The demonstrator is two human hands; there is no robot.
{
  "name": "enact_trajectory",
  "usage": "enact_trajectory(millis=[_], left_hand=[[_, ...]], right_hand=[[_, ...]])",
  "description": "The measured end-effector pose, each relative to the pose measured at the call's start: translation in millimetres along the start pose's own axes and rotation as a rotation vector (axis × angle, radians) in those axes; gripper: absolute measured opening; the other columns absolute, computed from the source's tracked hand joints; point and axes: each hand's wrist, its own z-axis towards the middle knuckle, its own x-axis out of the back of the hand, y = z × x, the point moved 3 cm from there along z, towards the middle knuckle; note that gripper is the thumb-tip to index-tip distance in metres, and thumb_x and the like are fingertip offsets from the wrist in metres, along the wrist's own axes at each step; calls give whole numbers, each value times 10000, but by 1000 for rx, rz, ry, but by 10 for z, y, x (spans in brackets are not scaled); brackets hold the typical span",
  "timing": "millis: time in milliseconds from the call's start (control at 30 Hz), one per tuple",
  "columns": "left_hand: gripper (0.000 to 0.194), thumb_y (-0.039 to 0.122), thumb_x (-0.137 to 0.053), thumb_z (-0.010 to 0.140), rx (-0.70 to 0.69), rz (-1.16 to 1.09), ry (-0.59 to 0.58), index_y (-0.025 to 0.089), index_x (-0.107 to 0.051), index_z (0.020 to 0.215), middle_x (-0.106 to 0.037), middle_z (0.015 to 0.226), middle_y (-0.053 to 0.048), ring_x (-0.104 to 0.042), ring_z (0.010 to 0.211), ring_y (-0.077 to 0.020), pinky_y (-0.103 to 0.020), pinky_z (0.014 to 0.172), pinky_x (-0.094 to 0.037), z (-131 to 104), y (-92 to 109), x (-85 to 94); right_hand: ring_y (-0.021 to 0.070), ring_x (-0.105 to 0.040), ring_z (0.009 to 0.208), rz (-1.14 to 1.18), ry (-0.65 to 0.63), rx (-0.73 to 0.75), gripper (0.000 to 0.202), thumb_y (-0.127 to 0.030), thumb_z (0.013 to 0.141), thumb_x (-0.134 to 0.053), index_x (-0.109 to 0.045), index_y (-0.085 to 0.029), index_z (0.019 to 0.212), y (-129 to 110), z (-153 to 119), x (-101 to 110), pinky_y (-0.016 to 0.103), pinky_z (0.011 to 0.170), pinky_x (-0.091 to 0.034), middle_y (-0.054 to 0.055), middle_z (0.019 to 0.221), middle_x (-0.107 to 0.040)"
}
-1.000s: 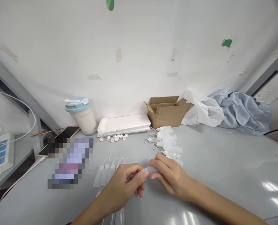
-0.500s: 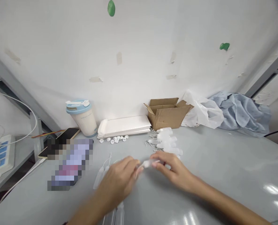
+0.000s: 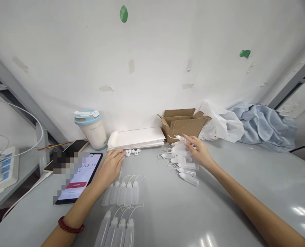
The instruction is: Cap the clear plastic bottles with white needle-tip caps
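Note:
My left hand (image 3: 111, 166) reaches down at the left end of the small white caps (image 3: 133, 152); its fingertips are bent together, and what they pinch, if anything, is too small to make out. Between the fingers of my right hand (image 3: 197, 149) is a small translucent bottle (image 3: 181, 138) with a thin curved tube, held above the pile of similar bottles (image 3: 179, 151). Two rows of bottles with thin tubes lie side by side left of centre, a farther row (image 3: 121, 193) and a nearer row (image 3: 116, 231).
Along the wall stand a blue-lidded cup (image 3: 92, 132), stacked white padded envelopes (image 3: 139, 137), an open cardboard box (image 3: 185, 127), a white plastic bag (image 3: 223, 123) and a blue cloth (image 3: 265, 125). Two phones, one lit (image 3: 77, 185), lie at the left near a power strip (image 3: 5, 168).
My hands have parted from the bottle held between them. The left moved up and left to the caps; the right moved up to the pile and holds a bottle there.

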Motion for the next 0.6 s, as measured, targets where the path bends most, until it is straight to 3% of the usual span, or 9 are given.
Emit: enact_trajectory(millis=[200, 600], left_hand=[[376, 121, -330, 871, -40, -28, -32, 184, -629, 1090, -630, 1133, -85, -532, 1049, -243, -432, 901, -461, -16, 47, -47], [403, 72, -324, 838, -27, -36, -53, 141, -637, 1082, -627, 1160, -94, -517, 1047, -236, -451, 928, -447, -33, -34, -92]], right_hand=[[193, -572, 798, 88, -70, -47, 404, -384, 883, -442, -590, -190, 1205, 80, 18, 9, 295, 632, -439, 88, 1028, -638], [247, -554, 1088, 194, -24, -63, 412, -317, 849, -408, -542, -184, 1215, 221, 41, -41, 370, 840, -454, 114, 1200, -615]])
